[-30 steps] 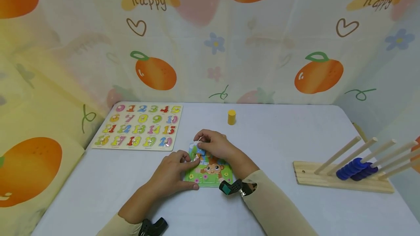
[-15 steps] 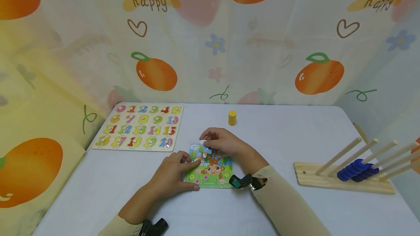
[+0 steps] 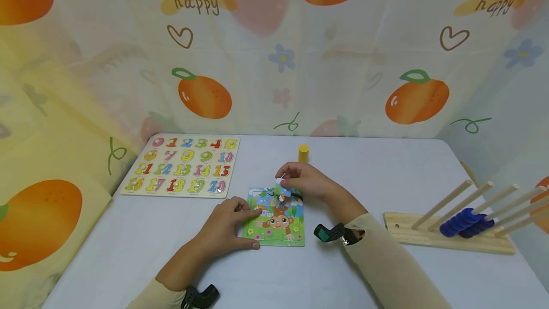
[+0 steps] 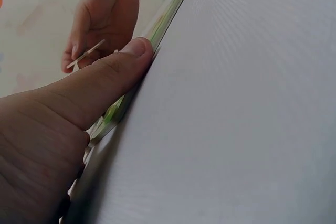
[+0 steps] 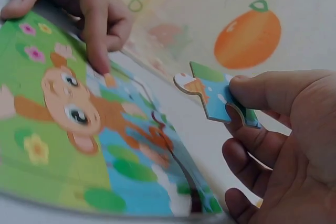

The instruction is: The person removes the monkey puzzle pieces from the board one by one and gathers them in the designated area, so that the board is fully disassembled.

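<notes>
A monkey jigsaw puzzle [image 3: 274, 238] lies flat on the white table. Its upper part shows an outline where pieces fit. Stretched across its left side is my left hand [image 3: 225, 225], the index fingertip touching the printed surface and the thumb along the lower left edge. In the left wrist view that thumb [image 4: 110, 77] lies straight against the board's rim. My right hand [image 3: 306, 180] pinches a jigsaw piece [image 5: 210, 95] between thumb and fingers, raised over the puzzle's upper right corner. The piece is printed blue, green and orange, with a rounded knob.
At the back left lies a number board [image 3: 180, 166] filled with coloured numerals. A yellow cylinder [image 3: 303, 153] stands behind my right hand. To the right is a wooden peg stand [image 3: 403, 230] with tilted rods and blue rings [image 3: 459, 221]. A printed curtain [image 3: 343, 85] hangs behind the table.
My right hand has moved right and slightly away with the jigsaw piece, lifting it from the puzzle's upper left and uncovering more of the picture. The left hand stays in place.
</notes>
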A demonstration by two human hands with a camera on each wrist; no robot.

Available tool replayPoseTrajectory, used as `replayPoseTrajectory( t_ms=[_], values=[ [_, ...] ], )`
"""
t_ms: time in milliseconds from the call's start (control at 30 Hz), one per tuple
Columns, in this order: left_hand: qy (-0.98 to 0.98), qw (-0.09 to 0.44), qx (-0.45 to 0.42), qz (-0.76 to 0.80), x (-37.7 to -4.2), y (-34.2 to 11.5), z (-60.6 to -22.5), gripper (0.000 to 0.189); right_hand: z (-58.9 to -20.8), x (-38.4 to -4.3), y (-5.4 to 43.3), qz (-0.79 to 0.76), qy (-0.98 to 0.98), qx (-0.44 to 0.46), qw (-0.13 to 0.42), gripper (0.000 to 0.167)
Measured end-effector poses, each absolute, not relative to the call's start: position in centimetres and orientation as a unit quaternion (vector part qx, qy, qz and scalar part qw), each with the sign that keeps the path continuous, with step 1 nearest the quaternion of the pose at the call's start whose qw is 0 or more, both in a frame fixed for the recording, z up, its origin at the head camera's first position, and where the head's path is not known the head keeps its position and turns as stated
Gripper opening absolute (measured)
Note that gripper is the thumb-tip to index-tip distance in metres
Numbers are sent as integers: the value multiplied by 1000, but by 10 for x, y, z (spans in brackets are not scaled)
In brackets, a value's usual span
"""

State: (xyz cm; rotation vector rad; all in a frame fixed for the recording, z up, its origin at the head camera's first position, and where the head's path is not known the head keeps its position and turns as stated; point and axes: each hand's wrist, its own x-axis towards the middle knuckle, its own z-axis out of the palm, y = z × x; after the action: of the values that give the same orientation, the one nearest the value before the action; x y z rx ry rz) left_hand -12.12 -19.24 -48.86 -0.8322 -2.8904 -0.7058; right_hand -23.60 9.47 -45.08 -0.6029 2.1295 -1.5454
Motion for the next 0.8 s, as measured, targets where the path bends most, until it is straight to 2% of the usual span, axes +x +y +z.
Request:
replayPoseTrajectory(
  t_ms=[533,800],
  values=[
    [-927,42,-275,-252,-122,-195,-495,84,-463,-236,164,-474,839,-200,178,14],
    [-923,45,-289,-249,-123,-195,-494,87,-471,-229,174,-442,858,-198,168,14]
  ],
)
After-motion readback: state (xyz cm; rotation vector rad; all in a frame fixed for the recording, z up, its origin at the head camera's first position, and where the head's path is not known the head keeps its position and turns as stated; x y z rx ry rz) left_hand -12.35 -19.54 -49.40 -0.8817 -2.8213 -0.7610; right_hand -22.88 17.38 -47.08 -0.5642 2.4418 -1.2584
